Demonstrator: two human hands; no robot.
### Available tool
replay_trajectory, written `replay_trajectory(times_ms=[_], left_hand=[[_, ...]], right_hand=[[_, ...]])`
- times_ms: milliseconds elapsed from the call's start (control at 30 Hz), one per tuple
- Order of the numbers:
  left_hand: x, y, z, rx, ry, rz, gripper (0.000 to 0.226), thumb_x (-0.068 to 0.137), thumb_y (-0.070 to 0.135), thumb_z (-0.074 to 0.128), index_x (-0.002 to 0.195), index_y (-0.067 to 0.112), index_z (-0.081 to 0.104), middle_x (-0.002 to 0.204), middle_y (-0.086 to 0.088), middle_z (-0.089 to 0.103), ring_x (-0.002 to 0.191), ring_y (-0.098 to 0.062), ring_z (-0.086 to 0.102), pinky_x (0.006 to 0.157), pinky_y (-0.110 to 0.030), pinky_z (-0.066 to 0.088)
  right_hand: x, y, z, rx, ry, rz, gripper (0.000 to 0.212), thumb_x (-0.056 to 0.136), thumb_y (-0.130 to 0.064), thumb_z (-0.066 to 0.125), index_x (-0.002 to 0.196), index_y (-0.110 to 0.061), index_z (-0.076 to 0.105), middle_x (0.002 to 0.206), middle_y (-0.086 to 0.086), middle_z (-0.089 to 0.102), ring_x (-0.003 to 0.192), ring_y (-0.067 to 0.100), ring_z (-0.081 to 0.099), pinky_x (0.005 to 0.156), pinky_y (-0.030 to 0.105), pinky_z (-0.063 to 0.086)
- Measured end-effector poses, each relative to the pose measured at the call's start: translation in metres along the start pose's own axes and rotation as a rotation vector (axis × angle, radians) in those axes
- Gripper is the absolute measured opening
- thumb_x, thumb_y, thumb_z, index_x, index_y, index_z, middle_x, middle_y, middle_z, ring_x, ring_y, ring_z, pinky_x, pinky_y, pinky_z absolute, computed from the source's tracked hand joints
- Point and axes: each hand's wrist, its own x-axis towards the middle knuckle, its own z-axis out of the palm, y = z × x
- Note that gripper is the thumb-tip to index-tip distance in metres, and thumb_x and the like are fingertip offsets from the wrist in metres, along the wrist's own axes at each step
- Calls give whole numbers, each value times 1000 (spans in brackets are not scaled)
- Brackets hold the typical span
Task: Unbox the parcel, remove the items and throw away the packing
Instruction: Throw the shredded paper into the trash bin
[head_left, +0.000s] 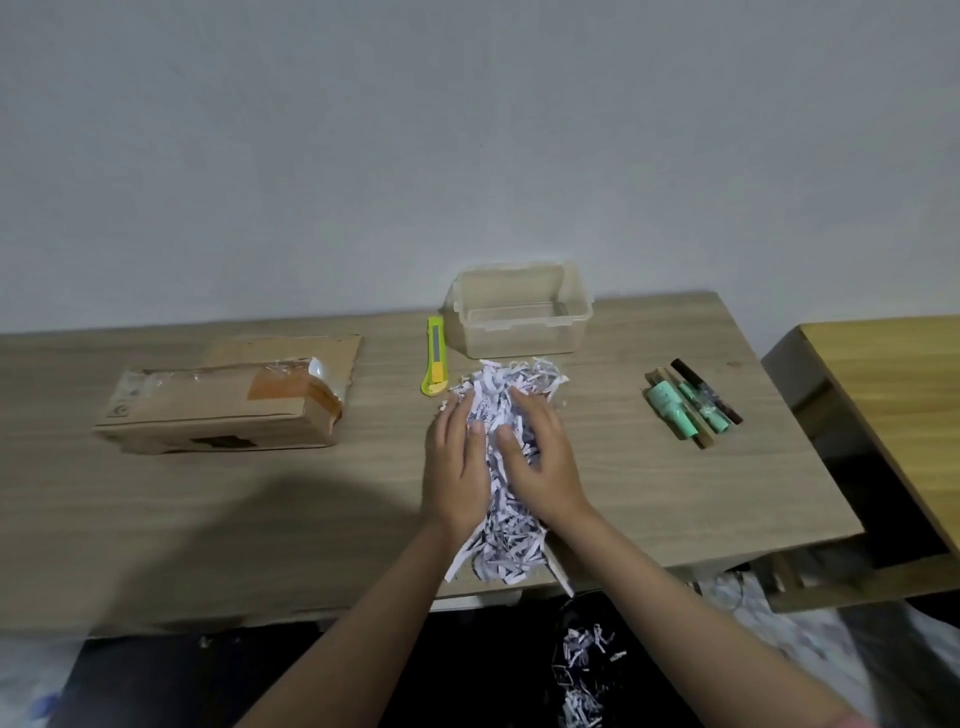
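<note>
A heap of white shredded paper packing (506, 395) lies on the wooden table (208, 509), running from its middle to the near edge. My left hand (457, 462) and my right hand (540, 457) press against the heap from either side, fingers spread over the shreds. The brown cardboard parcel box (223, 410) with torn tape lies at the left. Several mint-green and dark pen-like items (691, 405) lie at the right.
A yellow-green utility knife (435, 356) lies beside a clear plastic container (519, 312) behind the heap. Some shreds (582, 670) have dropped onto a dark surface below the table's near edge. A second wooden table (893, 395) stands at the right.
</note>
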Motion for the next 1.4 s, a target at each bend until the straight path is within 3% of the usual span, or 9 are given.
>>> replay_trajectory(times_ms=[167, 433, 633, 733, 867, 933, 1100, 1300, 1400], left_hand=[[0, 0, 17, -160, 89, -48, 38, 92, 54, 23, 125, 54, 42, 135, 26, 43, 133, -1, 37, 114, -41, 30], [11, 24, 23, -174, 105, -58, 47, 91, 59, 20, 130, 47, 44, 139, 21, 45, 130, 5, 37, 112, -38, 33], [17, 61, 20, -84, 131, -2, 45, 92, 58, 16, 130, 51, 40, 136, 26, 47, 123, 6, 43, 104, -31, 40], [4, 92, 25, -303, 100, 10, 41, 100, 39, 23, 134, 33, 47, 136, 16, 48, 126, -1, 43, 103, -21, 37], [-15, 119, 31, -522, 25, 49, 39, 101, 28, 28, 132, 16, 48, 132, 9, 47, 129, -7, 40, 102, -9, 32], [-27, 125, 31, -532, -36, 75, 47, 94, 37, 27, 132, 18, 48, 134, 8, 47, 129, -7, 41, 104, -15, 31], [-74, 137, 28, -541, -180, 100, 44, 99, 29, 27, 133, 11, 47, 138, 0, 47, 123, -2, 39, 93, 4, 26], [-139, 120, 28, -517, -364, 111, 41, 101, 25, 25, 134, 12, 47, 140, -1, 45, 125, -2, 37, 93, 4, 25], [-165, 101, 32, -493, -461, 72, 37, 103, 21, 27, 135, 18, 45, 140, 5, 43, 127, -2, 37, 99, -7, 28]], right_hand=[[-1, -8, 9, 202, 130, 59, 45, 88, -44, 47, 126, -21, 55, 125, -9, 57, 118, -2, 50, 94, 13, 42], [17, -23, 2, 326, 216, 118, 29, 95, -15, 50, 123, -14, 58, 120, -9, 59, 108, -15, 51, 93, 7, 39], [25, -49, -21, 328, 271, 75, 31, 94, -19, 51, 124, -16, 58, 123, -4, 60, 116, 9, 55, 96, 23, 43], [18, -65, -37, 310, 325, 40, 33, 91, -25, 50, 122, -18, 58, 124, 1, 62, 111, 17, 58, 93, 29, 45], [-5, -86, -56, 259, 429, 10, 32, 94, -18, 50, 125, -12, 58, 121, -3, 60, 113, 12, 56, 90, 18, 43], [-21, -95, -64, 235, 497, 15, 33, 94, -19, 50, 125, -12, 58, 119, -5, 60, 111, 12, 56, 90, 23, 44], [-75, -108, -76, 202, 634, 56, 33, 92, -29, 49, 123, -21, 58, 121, 2, 62, 96, 12, 55, 87, 36, 45], [-151, -106, -76, 152, 789, 131, 31, 94, -20, 49, 124, -16, 57, 127, 2, 59, 118, 14, 54, 97, 30, 44], [-182, -93, -73, 135, 821, 206, 30, 96, -17, 49, 125, -14, 57, 127, 0, 58, 120, 13, 53, 99, 30, 44]])
